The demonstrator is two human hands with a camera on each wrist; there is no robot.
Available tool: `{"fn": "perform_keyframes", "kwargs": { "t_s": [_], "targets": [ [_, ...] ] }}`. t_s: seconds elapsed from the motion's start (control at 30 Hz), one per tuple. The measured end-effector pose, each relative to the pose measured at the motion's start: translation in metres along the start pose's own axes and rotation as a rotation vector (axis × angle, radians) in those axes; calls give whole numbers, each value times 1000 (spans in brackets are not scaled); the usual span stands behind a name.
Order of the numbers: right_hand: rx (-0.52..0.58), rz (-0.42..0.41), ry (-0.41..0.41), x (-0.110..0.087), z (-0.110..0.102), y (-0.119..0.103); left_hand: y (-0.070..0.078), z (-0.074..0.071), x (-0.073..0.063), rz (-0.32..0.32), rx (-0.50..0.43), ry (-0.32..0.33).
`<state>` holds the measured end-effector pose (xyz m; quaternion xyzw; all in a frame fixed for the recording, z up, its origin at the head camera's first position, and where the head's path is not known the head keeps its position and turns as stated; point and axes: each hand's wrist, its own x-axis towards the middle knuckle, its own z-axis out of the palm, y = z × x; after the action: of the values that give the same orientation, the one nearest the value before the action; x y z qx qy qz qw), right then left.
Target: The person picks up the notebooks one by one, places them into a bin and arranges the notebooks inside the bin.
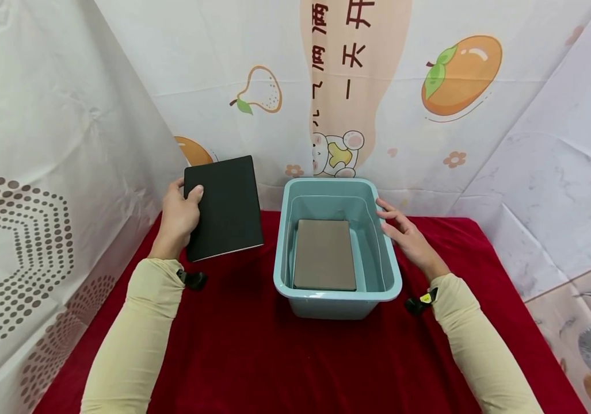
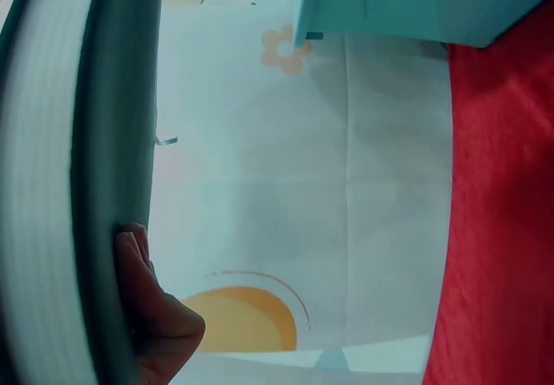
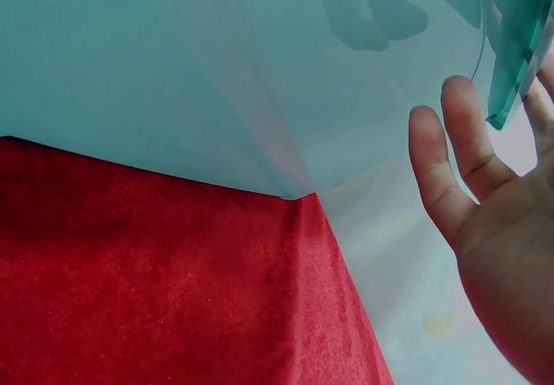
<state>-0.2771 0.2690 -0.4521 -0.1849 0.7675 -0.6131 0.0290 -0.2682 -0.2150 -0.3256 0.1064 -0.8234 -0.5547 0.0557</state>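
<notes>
My left hand (image 1: 178,215) grips a black-covered book (image 1: 225,210) by its left edge, thumb across the front cover. The book is raised over the left side of the table, slightly tilted. In the left wrist view its white page edges (image 2: 43,177) show, with curled fingers (image 2: 160,316) against the cover. A light blue plastic bin (image 1: 334,309) stands to the right of the book. Inside it lies a grey-brown book (image 1: 324,255), flat and towards the left. At the bin's right rim is my right hand (image 1: 408,234), its fingers extended and touching the rim.
Red cloth (image 1: 295,368) covers the table under the bin. Behind it hangs a white printed curtain (image 1: 197,63) with fruit and lettering; more sheets hang at both sides. The bin's back wall stands close to the curtain.
</notes>
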Motion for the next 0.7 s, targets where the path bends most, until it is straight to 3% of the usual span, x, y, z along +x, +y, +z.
{"fn": "perform_keyframes", "kwargs": {
  "t_s": [0.33,0.7],
  "targets": [
    [0,7,0,1,-2,2,19,17,4,1,-41,-45],
    [-5,20,2,2,-2,2,31,34,11,25,-89,-59]
  ]
}}
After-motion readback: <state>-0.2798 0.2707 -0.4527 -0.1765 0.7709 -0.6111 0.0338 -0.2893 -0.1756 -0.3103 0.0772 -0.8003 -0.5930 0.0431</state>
